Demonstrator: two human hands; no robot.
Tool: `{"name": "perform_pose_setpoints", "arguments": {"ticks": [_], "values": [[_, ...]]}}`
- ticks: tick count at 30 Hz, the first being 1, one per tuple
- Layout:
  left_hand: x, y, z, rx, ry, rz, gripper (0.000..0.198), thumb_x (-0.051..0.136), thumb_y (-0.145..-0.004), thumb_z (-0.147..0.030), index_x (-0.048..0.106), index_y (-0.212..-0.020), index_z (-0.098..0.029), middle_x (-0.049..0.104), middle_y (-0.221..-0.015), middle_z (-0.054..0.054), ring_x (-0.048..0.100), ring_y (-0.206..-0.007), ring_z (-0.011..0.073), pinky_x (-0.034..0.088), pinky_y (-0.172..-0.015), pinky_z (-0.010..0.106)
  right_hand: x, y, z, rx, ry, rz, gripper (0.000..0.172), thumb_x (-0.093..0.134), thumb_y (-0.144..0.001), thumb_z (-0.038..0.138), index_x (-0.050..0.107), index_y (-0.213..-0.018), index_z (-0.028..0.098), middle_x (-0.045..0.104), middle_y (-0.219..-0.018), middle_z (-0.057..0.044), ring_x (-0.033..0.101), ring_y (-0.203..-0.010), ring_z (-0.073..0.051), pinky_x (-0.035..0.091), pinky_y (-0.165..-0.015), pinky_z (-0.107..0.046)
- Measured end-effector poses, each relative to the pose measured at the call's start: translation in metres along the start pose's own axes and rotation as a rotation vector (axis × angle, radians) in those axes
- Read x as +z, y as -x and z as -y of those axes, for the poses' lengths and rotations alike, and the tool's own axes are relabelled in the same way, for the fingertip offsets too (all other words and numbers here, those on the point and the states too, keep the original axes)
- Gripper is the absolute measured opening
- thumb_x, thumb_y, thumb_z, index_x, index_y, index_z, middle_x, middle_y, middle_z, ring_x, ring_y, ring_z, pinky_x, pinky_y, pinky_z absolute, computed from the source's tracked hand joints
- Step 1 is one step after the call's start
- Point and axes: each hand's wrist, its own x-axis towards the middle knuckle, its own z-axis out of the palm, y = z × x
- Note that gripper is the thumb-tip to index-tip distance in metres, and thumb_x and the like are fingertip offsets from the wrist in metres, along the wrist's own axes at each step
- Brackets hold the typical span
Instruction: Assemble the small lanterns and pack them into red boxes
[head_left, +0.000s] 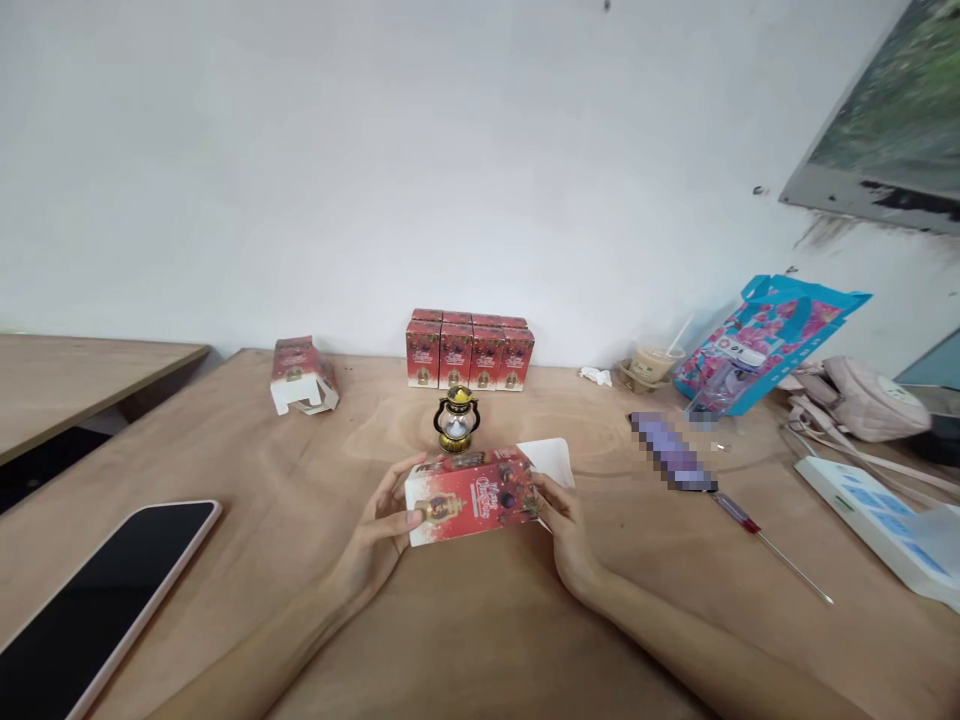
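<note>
Between my two hands, a red printed cardboard box (480, 500) lies on its side just above the table, a white flap (551, 460) standing open at its right end. My left hand (386, 510) grips the closed end, thumb on the front face. At the flap end, my right hand (562, 515) has its fingers around the edge; some fingertips are hidden behind the box. A small black-and-gold lantern (456, 420) with a yellow top stands upright right behind the box.
Several matching red boxes (470, 355) stand in rows by the wall. Another box (300, 375) lies open at left. A phone (112, 600), screwdriver (772, 545), drink cup (652, 362), blue bag (765, 345) and power strip (885, 520) are on the wooden table (360, 640).
</note>
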Motion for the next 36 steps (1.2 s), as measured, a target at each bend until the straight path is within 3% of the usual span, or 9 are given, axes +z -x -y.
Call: {"name": "perform_pose_setpoints", "arguments": {"ticks": [6, 12, 19, 23, 26, 30, 33, 36], "values": [[-0.002, -0.002, 0.003, -0.014, 0.036, 0.05, 0.061, 0.075, -0.055, -0.022, 0.058, -0.113, -0.028, 0.045, -0.142, 0.006, 0.061, -0.108, 0.0333, 0.056, -0.081, 0.041, -0.001, -0.003, -0.002, 0.014, -0.04, -0.051, 0.033, 0.071, -0.066, 0.051, 0.066, -0.057, 0.02, 0.061, -0.059, 0.001, 0.052, -0.06, -0.016, 0.04, -0.058, -0.026], [-0.006, -0.005, 0.002, -0.015, 0.013, 0.114, 0.063, 0.076, -0.053, -0.021, 0.057, -0.112, -0.031, 0.039, -0.146, 0.004, 0.061, -0.109, 0.0336, 0.055, -0.083, 0.044, -0.005, -0.009, -0.003, 0.128, -0.153, -0.04, 0.031, 0.081, -0.054, 0.047, 0.067, -0.058, 0.02, 0.067, -0.065, 0.001, 0.056, -0.061, -0.015, 0.043, -0.06, -0.025], [0.002, 0.0, -0.002, 0.009, -0.018, 0.094, 0.063, 0.08, -0.052, -0.019, 0.059, -0.11, -0.029, 0.049, -0.139, 0.005, 0.053, -0.119, 0.0347, 0.052, -0.091, 0.042, -0.012, -0.023, 0.005, 0.277, -0.173, 0.07, 0.037, 0.082, -0.051, 0.049, 0.064, -0.057, 0.017, 0.062, -0.057, 0.003, 0.053, -0.051, -0.011, 0.039, -0.054, -0.024], [0.002, 0.002, -0.001, -0.003, 0.021, 0.086, 0.07, 0.078, -0.058, -0.024, 0.052, -0.122, -0.033, 0.052, -0.137, 0.003, 0.054, -0.118, 0.0342, 0.049, -0.095, 0.045, -0.018, -0.032, 0.018, 0.362, -0.187, 0.12, 0.035, 0.085, -0.047, 0.042, 0.063, -0.054, 0.016, 0.058, -0.052, 0.003, 0.048, -0.047, -0.009, 0.035, -0.051, -0.022], [-0.004, 0.0, 0.001, -0.06, 0.096, 0.052, 0.062, 0.072, -0.067, -0.027, 0.049, -0.125, -0.036, 0.058, -0.129, -0.001, 0.057, -0.115, 0.0295, 0.05, -0.097, 0.042, -0.023, -0.043, 0.037, 0.259, -0.201, 0.07, 0.028, 0.083, -0.053, 0.038, 0.064, -0.053, 0.018, 0.065, -0.065, 0.001, 0.056, -0.06, -0.011, 0.041, -0.061, -0.024], [-0.013, -0.007, 0.005, -0.094, 0.176, -0.044, 0.038, 0.068, -0.071, -0.028, 0.061, -0.108, -0.021, 0.069, -0.108, 0.005, 0.062, -0.107, 0.0278, 0.052, -0.096, 0.039, -0.035, -0.065, 0.067, 0.109, -0.239, -0.083, 0.018, 0.079, -0.058, 0.031, 0.066, -0.055, 0.019, 0.067, -0.099, -0.001, 0.059, -0.092, -0.014, 0.044, -0.082, -0.024], [-0.015, -0.014, 0.001, -0.058, 0.225, -0.111, 0.023, 0.066, -0.071, -0.031, 0.063, -0.091, -0.019, 0.072, -0.097, 0.005, 0.066, -0.096, 0.0251, 0.056, -0.09, 0.038, -0.046, -0.086, 0.088, 0.083, -0.3, -0.169, 0.014, 0.076, -0.061, 0.029, 0.069, -0.071, 0.021, 0.069, -0.09, 0.0, 0.061, -0.085, -0.014, 0.047, -0.077, -0.027], [-0.012, -0.017, -0.008, -0.089, 0.259, -0.128, 0.02, 0.063, -0.072, -0.037, 0.062, -0.085, -0.023, 0.073, -0.089, 0.002, 0.069, -0.083, 0.0187, 0.059, -0.078, 0.031, -0.053, -0.109, 0.101, -0.029, -0.321, -0.271, 0.013, 0.074, -0.06, 0.026, 0.066, -0.067, 0.02, 0.067, -0.077, 0.001, 0.061, -0.073, -0.013, 0.048, -0.07, -0.027]]}}
